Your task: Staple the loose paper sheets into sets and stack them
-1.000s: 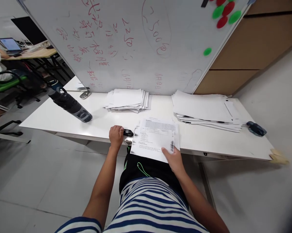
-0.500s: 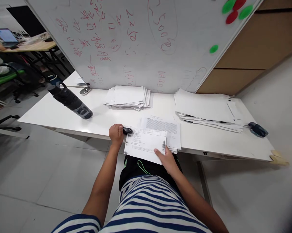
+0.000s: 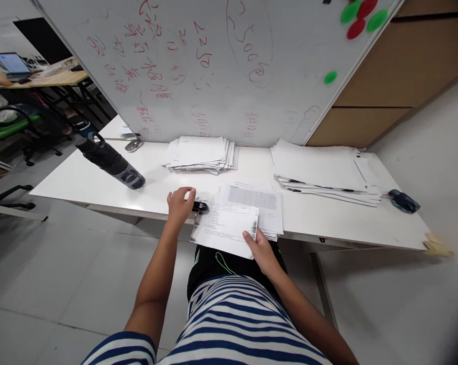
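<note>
A black stapler (image 3: 200, 206) lies near the table's front edge, at the upper left corner of a white printed sheet (image 3: 224, 230). Just left of the stapler is my left hand (image 3: 180, 205), raised a little, with thumb and fingers apart and nothing seen in it. My right hand (image 3: 262, 249) holds the sheet by its lower right corner, thumb on top and fingers beneath. Behind the sheet, more printed papers (image 3: 272, 205) lie on the table, partly covered by it.
On the white table (image 3: 156, 167) are a paper stack (image 3: 200, 152) at centre back, a larger one (image 3: 320, 167) to the right, a dark bottle (image 3: 112, 165), a mouse (image 3: 133, 145) and dark glasses (image 3: 403, 201). A whiteboard (image 3: 213, 66) stands behind.
My left hand has let go of the stapler and moved slightly up, its fingers opening. The sheet in my right hand has shifted slightly left and down.
</note>
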The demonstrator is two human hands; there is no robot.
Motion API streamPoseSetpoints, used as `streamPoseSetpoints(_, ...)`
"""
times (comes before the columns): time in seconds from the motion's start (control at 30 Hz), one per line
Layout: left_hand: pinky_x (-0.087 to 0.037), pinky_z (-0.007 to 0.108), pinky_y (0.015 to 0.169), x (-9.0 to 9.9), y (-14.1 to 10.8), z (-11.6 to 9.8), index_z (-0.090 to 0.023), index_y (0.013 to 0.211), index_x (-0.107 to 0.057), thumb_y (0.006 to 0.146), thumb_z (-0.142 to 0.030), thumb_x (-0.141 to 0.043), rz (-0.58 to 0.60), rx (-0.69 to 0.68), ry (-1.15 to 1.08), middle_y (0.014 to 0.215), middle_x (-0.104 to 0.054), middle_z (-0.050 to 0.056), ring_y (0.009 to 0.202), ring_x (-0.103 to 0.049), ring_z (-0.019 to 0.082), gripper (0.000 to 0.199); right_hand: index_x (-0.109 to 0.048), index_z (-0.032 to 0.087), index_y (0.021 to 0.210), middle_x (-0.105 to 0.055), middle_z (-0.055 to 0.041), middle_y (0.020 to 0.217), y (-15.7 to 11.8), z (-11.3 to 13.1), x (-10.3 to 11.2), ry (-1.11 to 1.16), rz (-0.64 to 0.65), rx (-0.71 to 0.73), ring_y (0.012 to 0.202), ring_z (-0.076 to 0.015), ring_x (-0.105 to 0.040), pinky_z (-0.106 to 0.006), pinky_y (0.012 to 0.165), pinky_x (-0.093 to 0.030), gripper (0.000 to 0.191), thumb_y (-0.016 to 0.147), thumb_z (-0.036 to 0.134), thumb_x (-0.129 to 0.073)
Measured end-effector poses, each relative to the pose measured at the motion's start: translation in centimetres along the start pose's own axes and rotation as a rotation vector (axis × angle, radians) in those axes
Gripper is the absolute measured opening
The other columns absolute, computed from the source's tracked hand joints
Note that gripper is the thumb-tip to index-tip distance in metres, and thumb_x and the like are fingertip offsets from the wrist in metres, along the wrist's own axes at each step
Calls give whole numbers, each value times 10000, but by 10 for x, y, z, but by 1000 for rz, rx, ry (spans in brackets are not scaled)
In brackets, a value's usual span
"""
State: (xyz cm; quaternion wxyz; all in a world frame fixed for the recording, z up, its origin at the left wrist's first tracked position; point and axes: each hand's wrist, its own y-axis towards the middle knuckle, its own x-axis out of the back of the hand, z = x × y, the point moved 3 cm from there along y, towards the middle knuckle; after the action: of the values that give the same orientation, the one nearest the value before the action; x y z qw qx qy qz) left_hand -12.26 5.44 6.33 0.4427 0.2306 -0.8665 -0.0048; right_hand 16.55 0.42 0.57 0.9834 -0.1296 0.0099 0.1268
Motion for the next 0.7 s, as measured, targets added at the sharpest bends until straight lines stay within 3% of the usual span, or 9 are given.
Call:
streamPoseSetpoints(0.13,-174,538,1179,12,17,-43,-272,1140,-602,988,-490,-378,-45,-113,-43,1188,-679,38,1169,-580,233,348,-560,269,1351,-639,-52,1349,0,1,1,16,-10,-8,1273,-260,-572,-437,1088,-438,547,877,541,-599)
streamPoseSetpoints(0.23,-107,578,1188,-5,23,-56,-254,1178,-604,984,-496,-372,-59,-136,92,1279,-626,81,1330,-456,290,388,-570,267,1339,-648,-53,1335,-1,0,2,12,-13,-13,1263,-261,-579,-431,1089,-436,531,881,533,-600)
streamPoseSetpoints(0.33,-68,642,1169,-37,21,-43,-184,1263,-578,929,-538,-449,-28,-50,275,1455,-473,182,1484,-168,390,504,-548,261,1362,-638,-56,1347,0,-3,1,13,-15,-28,1272,-257,-568,-428,1103,-418,539,893,523,-589)
streamPoseSetpoints(0.4,-48,664,1161,-55,18,-31,-156,1325,-538,914,-547,-457,28,-27,344,1534,-366,210,1506,-53,404,574,-531,259,1380,-621,-56,1369,0,-5,-1,13,-14,-27,1289,-255,-552,-426,1115,-402,551,895,515,-590)
streamPoseSetpoints(0.5,-19,671,1160,-65,18,-21,-158,1370,-496,921,-542,-430,70,-56,375,1587,-282,202,1515,1,389,594,-526,257,1385,-614,-57,1379,0,-7,-1,5,-23,-24,1299,-259,-542,-427,1119,-396,562,890,511,-597)
streamPoseSetpoints(0.7,-78,679,1152,-61,22,-16,-186,1310,-542,914,-570,-439,74,-47,351,1567,-336,192,1509,-58,402,561,-528,250,1376,-616,-66,1374,0,-7,0,-16,-2,-10,1286,-263,-554,-441,1116,-396,555,887,504,-595)
